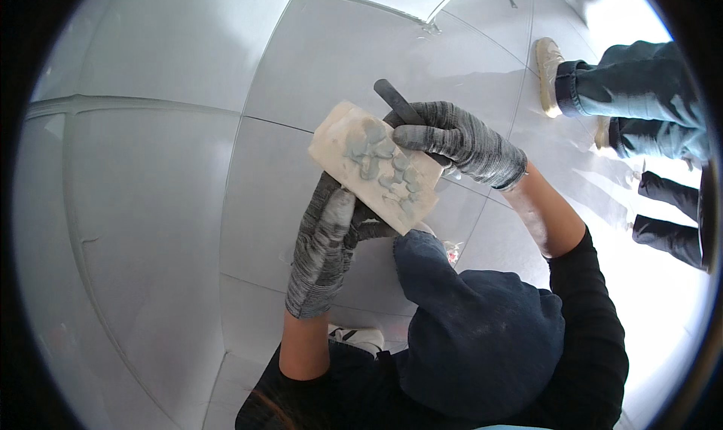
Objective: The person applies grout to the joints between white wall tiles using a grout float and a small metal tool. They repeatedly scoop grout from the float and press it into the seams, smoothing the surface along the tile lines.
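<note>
My left hand point(325, 242), in a grey knitted glove, holds a pale rectangular tile point(374, 166) from below, its face dotted with several grey-blue dabs of paste. My right hand point(456, 140), also gloved, grips the dark handle of a tool point(398, 102) at the tile's upper right edge; the tool's working end is hidden behind the tile. My raised knee point(474, 332) in dark blue cloth sits just under the tile.
Large pale grey floor tiles point(188, 174) with thin joints spread all around, and a wall edge curves along the left. Another person's legs in jeans point(648, 99) and a light shoe point(548, 72) stand at the upper right. My shoe point(361, 338) shows below.
</note>
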The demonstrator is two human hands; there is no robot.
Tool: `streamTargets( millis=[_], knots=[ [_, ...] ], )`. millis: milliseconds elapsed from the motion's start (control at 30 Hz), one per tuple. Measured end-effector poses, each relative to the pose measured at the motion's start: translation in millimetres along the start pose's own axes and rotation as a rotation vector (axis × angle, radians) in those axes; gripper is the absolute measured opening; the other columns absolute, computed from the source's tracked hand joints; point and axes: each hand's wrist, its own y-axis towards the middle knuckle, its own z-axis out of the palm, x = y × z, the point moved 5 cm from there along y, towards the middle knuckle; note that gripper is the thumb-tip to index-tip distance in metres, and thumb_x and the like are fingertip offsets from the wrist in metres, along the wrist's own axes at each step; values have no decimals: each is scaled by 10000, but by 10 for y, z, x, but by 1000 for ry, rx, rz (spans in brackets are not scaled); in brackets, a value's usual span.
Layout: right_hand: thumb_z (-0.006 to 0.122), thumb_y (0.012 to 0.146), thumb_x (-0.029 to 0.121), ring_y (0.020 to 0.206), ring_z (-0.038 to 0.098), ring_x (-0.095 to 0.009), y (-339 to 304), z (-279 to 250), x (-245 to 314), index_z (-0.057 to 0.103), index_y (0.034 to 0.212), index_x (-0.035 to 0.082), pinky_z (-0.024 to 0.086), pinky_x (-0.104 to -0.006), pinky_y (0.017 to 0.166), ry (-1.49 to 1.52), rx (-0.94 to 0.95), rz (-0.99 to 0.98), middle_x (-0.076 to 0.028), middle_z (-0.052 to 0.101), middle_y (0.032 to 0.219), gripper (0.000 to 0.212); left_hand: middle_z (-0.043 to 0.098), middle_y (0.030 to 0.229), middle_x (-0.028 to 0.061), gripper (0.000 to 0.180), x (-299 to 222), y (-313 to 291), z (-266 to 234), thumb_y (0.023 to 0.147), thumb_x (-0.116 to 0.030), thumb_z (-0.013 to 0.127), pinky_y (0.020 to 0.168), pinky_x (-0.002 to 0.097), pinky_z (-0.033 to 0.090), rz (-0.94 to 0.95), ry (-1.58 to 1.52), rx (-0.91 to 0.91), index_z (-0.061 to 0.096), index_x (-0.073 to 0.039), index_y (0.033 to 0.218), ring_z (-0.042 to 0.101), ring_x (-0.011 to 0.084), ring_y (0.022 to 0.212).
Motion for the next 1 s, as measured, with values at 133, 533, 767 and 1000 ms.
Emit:
streamTargets(
  millis=[133, 533, 767, 1000],
  knots=[
    [657, 867, 298, 766, 576, -82, 35, 100, -96, 584, 1221, 37, 478, -230, 673, 83, -45, 188, -53, 637, 820, 446, 566, 1166, 153, 487, -37, -91, -279, 926, -204, 569, 794, 327, 568, 50, 264, -218, 414, 20, 1330, 617, 201, 990],
    [500, 958, 290, 472, 409, -31, 185, 99, -286, 543, 1204, -8, 313, -171, 451, 408, 53, -5, -17, 570, 628, 388, 616, 1162, 118, 301, -253, -156, -495, 919, -146, 549, 763, 320, 589, 179, 464, -245, 590, -32, 1194, 639, 207, 973],
    [490, 907, 547, 664, 522, -63, 301, 327, -497, 623, 1085, 38, 435, -187, 576, 405, 155, 232, -7, 619, 800, 555, 646, 1032, 106, 303, -254, -121, -265, 895, -58, 499, 748, 287, 532, 320, 890, 98, 626, -80, 1168, 634, 188, 870],
    [631, 863, 444, 916, 586, -160, 173, 268, -326, 634, 1084, 23, 479, -313, 801, -35, 265, 166, -102, 652, 937, 475, 594, 1013, 117, 394, -323, -123, -138, 813, 33, 449, 766, 306, 501, 377, 1046, 209, 637, -103, 1132, 596, 212, 881]
  ],
)
